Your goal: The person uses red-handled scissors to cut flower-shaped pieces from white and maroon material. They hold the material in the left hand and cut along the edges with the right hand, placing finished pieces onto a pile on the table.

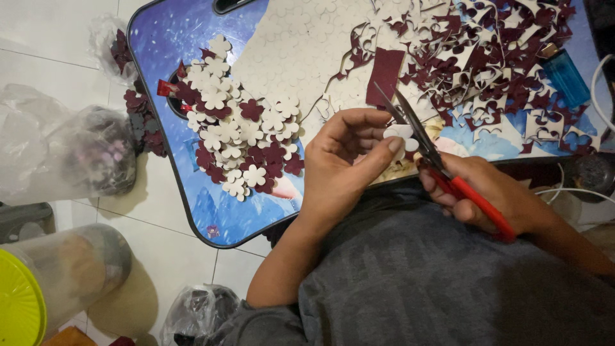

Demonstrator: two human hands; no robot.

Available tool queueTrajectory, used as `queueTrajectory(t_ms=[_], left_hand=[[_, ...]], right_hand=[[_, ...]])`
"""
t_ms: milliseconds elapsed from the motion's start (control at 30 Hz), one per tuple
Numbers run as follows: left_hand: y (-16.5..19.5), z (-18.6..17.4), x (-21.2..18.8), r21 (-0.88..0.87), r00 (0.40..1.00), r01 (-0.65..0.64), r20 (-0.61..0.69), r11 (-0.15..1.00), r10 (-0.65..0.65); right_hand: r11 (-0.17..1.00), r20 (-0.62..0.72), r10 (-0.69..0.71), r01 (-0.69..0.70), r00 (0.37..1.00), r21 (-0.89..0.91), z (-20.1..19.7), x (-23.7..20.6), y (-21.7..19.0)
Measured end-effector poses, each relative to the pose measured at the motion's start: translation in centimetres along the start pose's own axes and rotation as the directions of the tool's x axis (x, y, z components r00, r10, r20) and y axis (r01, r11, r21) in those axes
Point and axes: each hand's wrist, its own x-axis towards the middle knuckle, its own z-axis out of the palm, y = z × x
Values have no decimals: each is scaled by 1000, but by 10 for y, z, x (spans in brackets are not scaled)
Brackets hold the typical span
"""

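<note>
Right hand (496,198) grips red-handled scissors (435,160), blades pointing up-left; left hand (346,166) fingers pinch white flower cutout (402,136)

We can't see most of the white flower cutout (402,136), it's behind the left hand's (343,163) fingers. Yellow-lidded container (38,288) cut off at left edge. Contents of plastic bag (90,154) too blurred to tell.

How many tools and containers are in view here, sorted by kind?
Scissors, red handles, in the right hand: 1
Blue lighter: 1
Clear jar with a yellow-green lid: 1
Plastic bags on the floor: 3
Total: 6
</note>
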Motion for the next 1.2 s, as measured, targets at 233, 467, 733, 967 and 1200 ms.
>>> queueTrajectory(t_ms=[233,467,733,967,1200], left_hand=[[2,-4,1,-39,999,-21,-25,999,20],[-1,-7,2,-45,997,-36,-69,998,33],[-15,4,5,-206,986,-123,-137,971,96],[-16,12,2,-235,992,-71,-120,969,43],[-9,11,0,-169,1000,-11,-31,986,6]], right_hand=[[999,7,-5,5,1000,-42,-5,-4,2],[998,25,0,1,1000,-64,-7,-4,9],[997,-5,-18,18,1000,-75,-6,-3,11],[991,-21,9,-12,1000,-135,-5,-2,3],[997,62,69,-70,996,17,-6,-2,-7]])
